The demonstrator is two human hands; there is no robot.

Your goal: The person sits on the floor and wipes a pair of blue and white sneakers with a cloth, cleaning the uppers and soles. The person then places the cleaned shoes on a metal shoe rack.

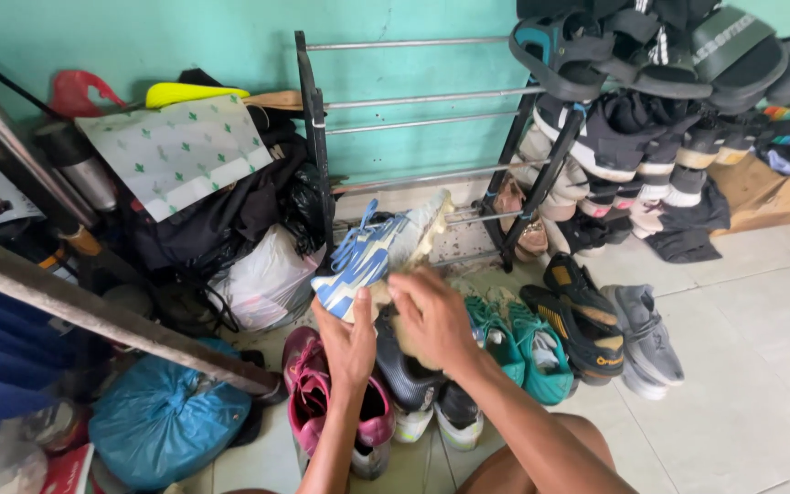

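Two hands work on one football boot (378, 256), a blue-and-white studded shoe held in the air in front of the metal shoe rack (317, 137), above the pairs lying on the tiled floor (742, 366); the boot touches neither rack nor floor.

Left hand (347, 340): grip clamped on the boot's lower end from beneath, palm up, fingers wrapped on the blue-striped part; the boot extends up and to the right from this grip.

Right hand (433, 316): grip closed on a yellowish cloth or sponge (406, 349), only partly visible, pressed against the boot's underside near mid-length; this hand lies just right of the left hand, touching the boot.

Long axis: diagonal, from lower left at the left palm to upper right toward the rack's lower rails; the studded sole faces right and slightly toward the camera; whether the raised end is toe or heel cannot be told with certainty.

Directly below the hands: pink trainers (308, 384), a dark boot (409, 375), teal shoes (523, 343); black sandals (582, 325) stand further right.
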